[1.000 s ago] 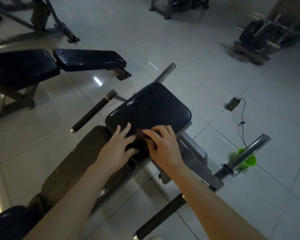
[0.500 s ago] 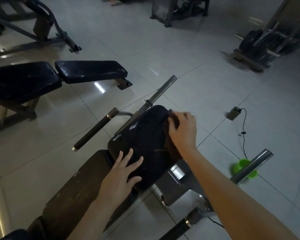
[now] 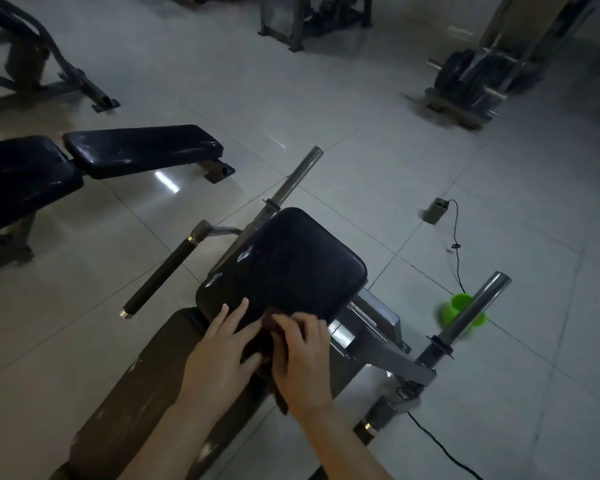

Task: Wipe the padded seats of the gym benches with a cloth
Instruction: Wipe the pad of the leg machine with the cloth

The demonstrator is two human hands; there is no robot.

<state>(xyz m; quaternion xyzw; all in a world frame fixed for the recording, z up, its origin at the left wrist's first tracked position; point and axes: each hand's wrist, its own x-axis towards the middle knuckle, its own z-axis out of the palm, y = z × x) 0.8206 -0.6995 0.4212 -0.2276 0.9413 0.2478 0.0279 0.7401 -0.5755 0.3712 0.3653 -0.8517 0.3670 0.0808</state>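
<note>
A black padded seat (image 3: 284, 268) sits tilted on a grey metal bench frame (image 3: 381, 344) in front of me. A dark reddish-brown cloth (image 3: 257, 344) lies on the pad's near edge, with one end hanging below my right wrist. My right hand (image 3: 302, 358) presses on the cloth with its fingers spread flat. Beside it on the left, my left hand (image 3: 222, 355) rests with straight fingers on the pad's near edge and touches the cloth. A brown worn pad (image 3: 129, 393) extends from the seat toward me.
A second black bench (image 3: 136, 150) stands at the left. Foam-gripped handles (image 3: 163, 271) and steel bars (image 3: 475, 306) stick out from the frame. A green cup (image 3: 459, 310), a small box (image 3: 436, 211) with a cable, and a weight plate rack (image 3: 471, 81) are on the tiled floor.
My right hand has brought the cloth from the pad's far right side back to its near edge, next to my left hand. The view has shifted slightly.
</note>
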